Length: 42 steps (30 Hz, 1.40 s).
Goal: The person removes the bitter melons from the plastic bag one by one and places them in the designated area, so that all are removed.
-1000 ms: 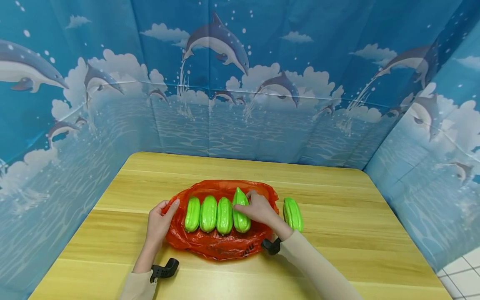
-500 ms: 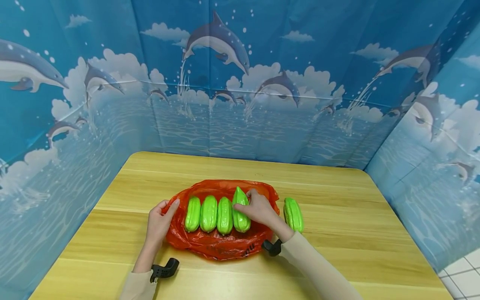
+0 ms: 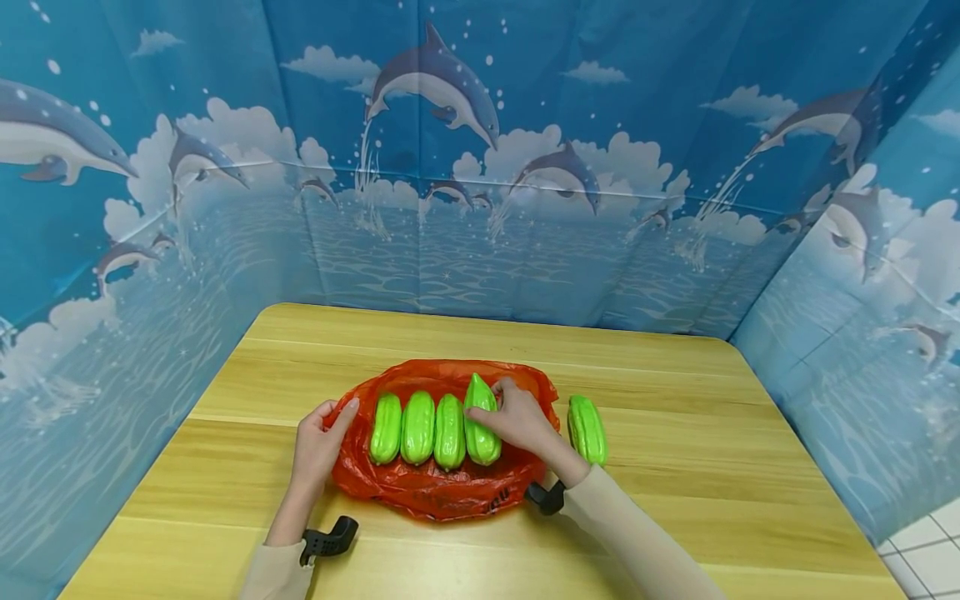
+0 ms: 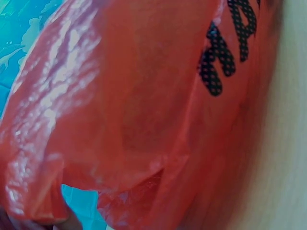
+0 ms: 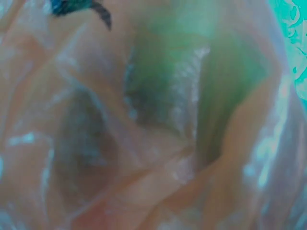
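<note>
A red plastic bag (image 3: 420,500) lies spread open on the table in the head view, with black lettering on its near side. My left hand (image 3: 318,446) pinches its left rim between thumb and fingers. Inside, several glossy green ridged fruits, papaya-like, lie side by side, the leftmost (image 3: 386,429) nearest that hand. My right hand (image 3: 521,417) reaches over the bag's right side and grips the rightmost fruit (image 3: 480,437) in it, whose pointed end faces away. In the left wrist view the bag wall (image 4: 134,96) fills most of the picture. Bag plastic (image 5: 158,158) blurs the right wrist view, hiding the fingers.
Another green ridged fruit (image 3: 587,429) lies on the wooden table (image 3: 675,467) just right of the bag, beside my right forearm. A blue dolphin-printed curtain (image 3: 480,250) rises behind the table and along both sides. Black camera mounts sit on both wrists.
</note>
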{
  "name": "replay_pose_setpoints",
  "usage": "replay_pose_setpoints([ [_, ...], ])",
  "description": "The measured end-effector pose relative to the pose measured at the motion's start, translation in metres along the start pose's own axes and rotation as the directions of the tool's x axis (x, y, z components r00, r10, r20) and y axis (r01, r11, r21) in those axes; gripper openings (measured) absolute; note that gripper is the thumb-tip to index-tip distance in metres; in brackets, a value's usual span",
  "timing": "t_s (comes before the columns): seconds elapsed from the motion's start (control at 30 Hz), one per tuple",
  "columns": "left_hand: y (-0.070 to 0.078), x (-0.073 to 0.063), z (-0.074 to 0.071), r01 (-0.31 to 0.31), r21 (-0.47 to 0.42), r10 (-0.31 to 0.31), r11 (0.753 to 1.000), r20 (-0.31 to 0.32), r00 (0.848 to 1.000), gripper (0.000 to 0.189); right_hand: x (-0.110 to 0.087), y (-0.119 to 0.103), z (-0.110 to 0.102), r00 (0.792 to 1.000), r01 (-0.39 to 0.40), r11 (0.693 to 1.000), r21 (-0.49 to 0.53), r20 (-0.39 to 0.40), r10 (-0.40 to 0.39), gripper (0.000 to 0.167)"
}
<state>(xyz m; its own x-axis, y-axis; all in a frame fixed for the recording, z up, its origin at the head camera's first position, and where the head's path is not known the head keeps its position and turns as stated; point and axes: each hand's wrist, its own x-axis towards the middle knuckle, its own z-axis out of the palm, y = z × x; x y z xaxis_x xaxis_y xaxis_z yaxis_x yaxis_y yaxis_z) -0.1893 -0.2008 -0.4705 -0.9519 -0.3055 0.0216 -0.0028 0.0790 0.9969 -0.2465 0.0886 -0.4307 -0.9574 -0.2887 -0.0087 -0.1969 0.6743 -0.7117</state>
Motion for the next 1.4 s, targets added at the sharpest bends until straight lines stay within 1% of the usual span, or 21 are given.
replay_pose_setpoints([
  [0.47,0.0008,-0.0007,-0.0003,0.006,-0.013,-0.006,1.000,-0.002,1.000,0.045,-0.0047,-0.0032,-0.0025,0.998,0.015,1.000,0.016,-0.053,-0.015,0.053],
  [0.73,0.0011,-0.0010,-0.0001,0.012,-0.033,-0.012,0.999,0.001,1.000,0.045,-0.0061,-0.0028,-0.0030,0.998,0.017,1.000,0.026,-0.066,-0.015,0.052],
  [1.07,0.0004,-0.0012,-0.0008,0.011,-0.019,-0.011,1.000,0.002,1.000,0.046,-0.0078,-0.0037,-0.0050,0.995,0.037,0.999,0.029,-0.095,-0.034,0.049],
  [1.23,0.0006,-0.0011,-0.0011,0.006,-0.018,-0.006,1.000,0.004,1.000,0.045,-0.0087,-0.0049,-0.0063,0.992,0.057,0.997,0.048,-0.119,-0.051,0.049],
  [1.4,0.0008,-0.0009,-0.0010,0.001,-0.027,-0.001,1.000,0.004,1.000,0.045,-0.0098,-0.0077,-0.0086,0.989,0.055,0.996,0.070,-0.139,-0.045,0.050],
])
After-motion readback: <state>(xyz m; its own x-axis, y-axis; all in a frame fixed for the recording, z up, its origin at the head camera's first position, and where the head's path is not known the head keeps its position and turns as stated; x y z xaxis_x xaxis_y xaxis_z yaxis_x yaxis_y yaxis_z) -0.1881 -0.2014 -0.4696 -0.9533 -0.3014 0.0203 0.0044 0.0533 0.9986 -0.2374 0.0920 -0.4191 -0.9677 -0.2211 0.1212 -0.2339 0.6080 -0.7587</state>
